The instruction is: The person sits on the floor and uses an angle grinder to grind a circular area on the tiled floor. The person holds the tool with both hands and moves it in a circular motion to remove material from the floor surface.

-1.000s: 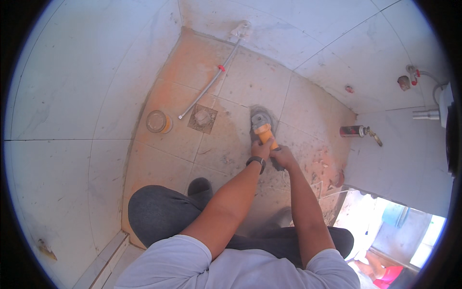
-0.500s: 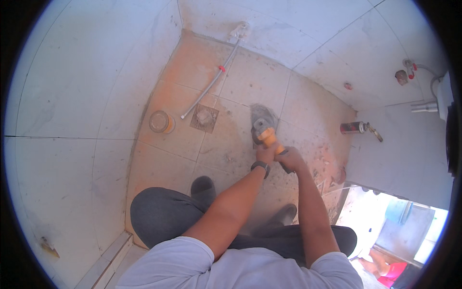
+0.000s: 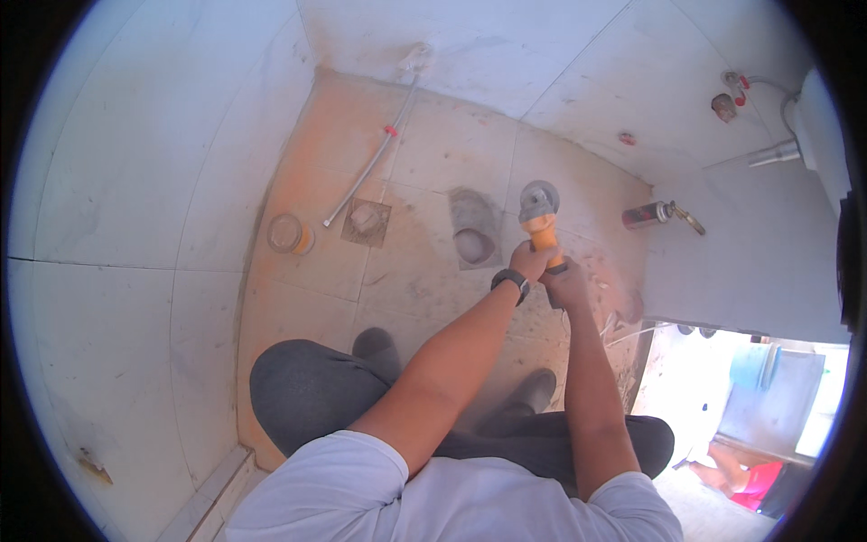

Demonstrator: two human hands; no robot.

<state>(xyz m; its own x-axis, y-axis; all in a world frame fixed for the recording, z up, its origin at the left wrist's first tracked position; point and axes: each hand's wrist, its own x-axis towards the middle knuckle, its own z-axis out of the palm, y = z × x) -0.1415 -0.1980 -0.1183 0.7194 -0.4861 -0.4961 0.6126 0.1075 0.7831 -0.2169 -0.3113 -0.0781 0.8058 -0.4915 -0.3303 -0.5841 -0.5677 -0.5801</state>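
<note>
Both of my hands grip a yellow and grey angle grinder (image 3: 540,226) with a round disc at its far end. My left hand (image 3: 531,262), with a dark watch at the wrist, wraps the body just behind the grinder's head. Behind it, my right hand (image 3: 567,285) is closed round the rear of the tool. To the left of the grinder lies a dusty cut-out in the floor tiles (image 3: 471,208), with a round pipe opening (image 3: 471,246) at its near end. The disc is apart from this cut-out.
A grey hose (image 3: 368,172) runs from the far wall across the floor. Left of it are a square drain (image 3: 367,222) and a round container (image 3: 287,235). A gas canister with a torch nozzle (image 3: 648,215) lies at the right. Another person's legs (image 3: 727,470) show through the doorway.
My hands have moved the angle grinder right, off the floor cut-out, which now shows with its pipe opening. The whole view has shifted slightly.
</note>
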